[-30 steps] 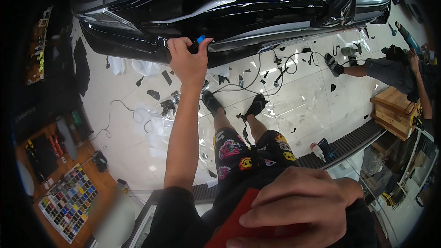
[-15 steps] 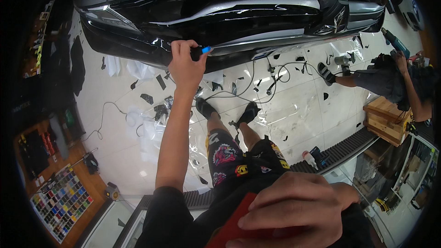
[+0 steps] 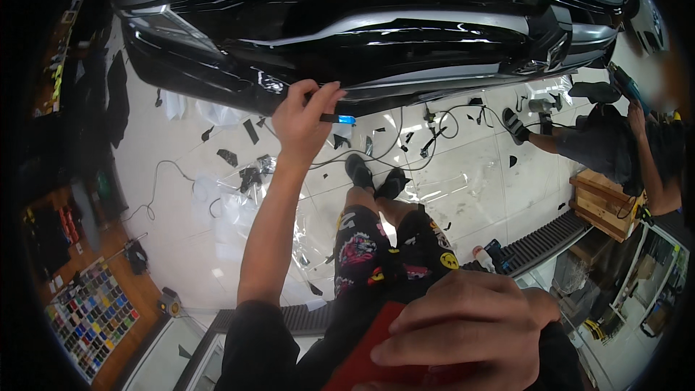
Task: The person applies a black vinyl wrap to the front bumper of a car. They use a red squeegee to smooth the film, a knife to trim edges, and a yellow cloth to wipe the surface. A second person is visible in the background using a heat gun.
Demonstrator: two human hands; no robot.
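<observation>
My left hand (image 3: 304, 117) reaches up to the lower edge of a black car bumper (image 3: 391, 36) and grips a small blue-tipped tool (image 3: 339, 119) held against it. Close to the camera, my right hand (image 3: 463, 333) is closed over a flat red object (image 3: 362, 362), partly hidden by my fingers. My legs in patterned shorts (image 3: 384, 246) and black shoes (image 3: 375, 174) stretch out on the white floor below the bumper.
Black scraps, clear film sheets (image 3: 239, 203) and cables (image 3: 427, 130) litter the white tiled floor. Another person (image 3: 615, 145) sits at right beside a wooden crate (image 3: 604, 203). A board of colour samples (image 3: 90, 315) lies at lower left. A black ridged strip (image 3: 543, 239) runs behind me.
My left hand with the blue-tipped tool has slid leftward along the bumper's lower edge. My right hand stays closed on the red object.
</observation>
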